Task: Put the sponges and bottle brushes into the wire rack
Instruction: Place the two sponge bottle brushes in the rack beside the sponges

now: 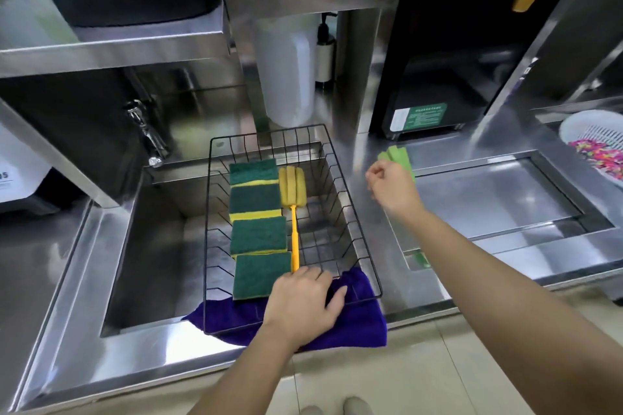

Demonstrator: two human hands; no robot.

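Just beyond the loosely curled, empty right hand (pixel 392 186), on the steel desk (pixel 381 246) right of the black wire rack (pixel 364 248), lies the green sponge-headed bottle brush (pixel 397 157), running near to far, while the left hand (pixel 303 300) grips the yellow brush's handle (pixel 294 239).

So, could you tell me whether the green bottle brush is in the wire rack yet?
Out: the green bottle brush lies on the counter.
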